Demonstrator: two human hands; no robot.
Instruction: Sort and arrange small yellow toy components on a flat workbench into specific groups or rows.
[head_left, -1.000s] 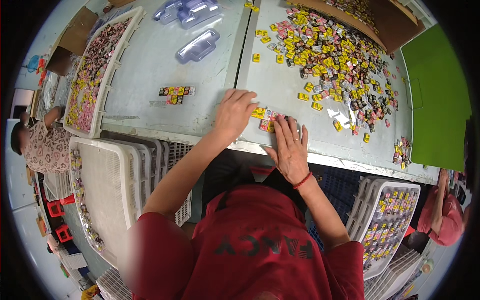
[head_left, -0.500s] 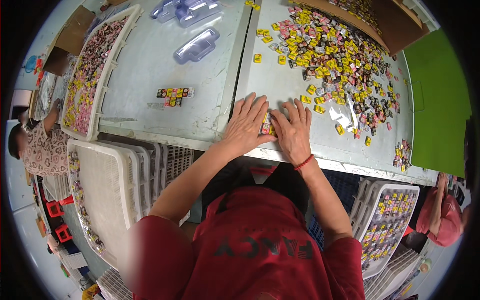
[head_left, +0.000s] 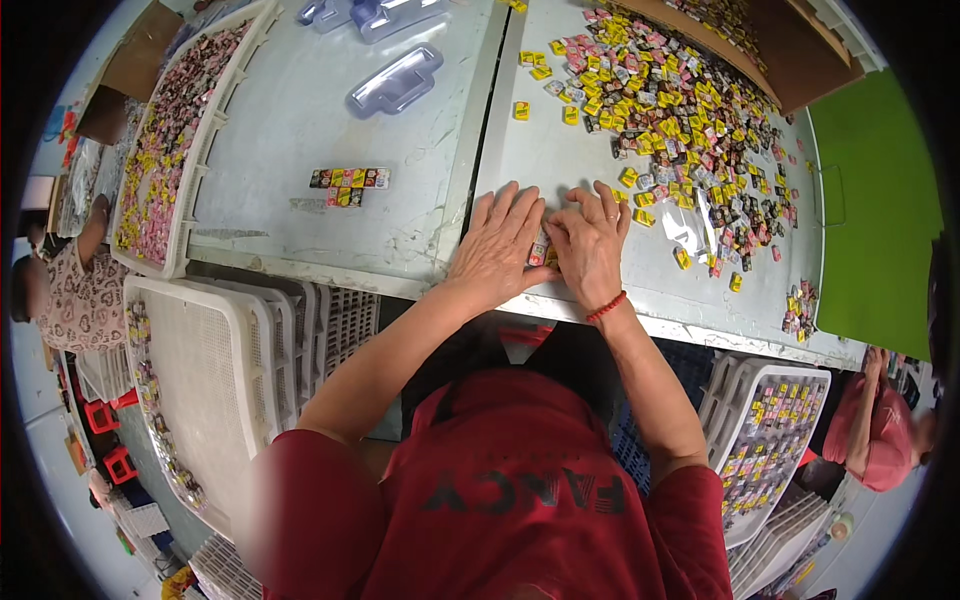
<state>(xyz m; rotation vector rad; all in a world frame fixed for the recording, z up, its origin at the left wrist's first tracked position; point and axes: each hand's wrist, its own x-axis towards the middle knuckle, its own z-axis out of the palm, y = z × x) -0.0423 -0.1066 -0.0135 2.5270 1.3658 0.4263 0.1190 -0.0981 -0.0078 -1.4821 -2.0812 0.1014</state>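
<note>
My left hand (head_left: 495, 240) lies flat on the table near its front edge, fingers stretched out, with its thumb reaching around the near end of a short row of small square pieces (head_left: 538, 250). These pieces are colourful and block-like, partly covered by my hands. On the row's other side is my right hand (head_left: 592, 245), thumb and fingers drawn together at the row's far end; whatever is in that pinch is hidden. A finished-looking small block group (head_left: 350, 180), one longer row with a shorter one against it, rests on the left table section.
A big loose pile of small pieces (head_left: 680, 130) spreads over the right table, below a cardboard box (head_left: 800, 50). Clear plastic trays (head_left: 395, 80) lie at the far left. A white crate (head_left: 195, 170) of pieces stands left; stacked crates (head_left: 250, 350) sit below. Two other people are at the sides.
My right hand's fingers have curled in more and its thumb and fingertips have closed together at the row. My left hand stays nearly in place. The view has shifted slightly.
</note>
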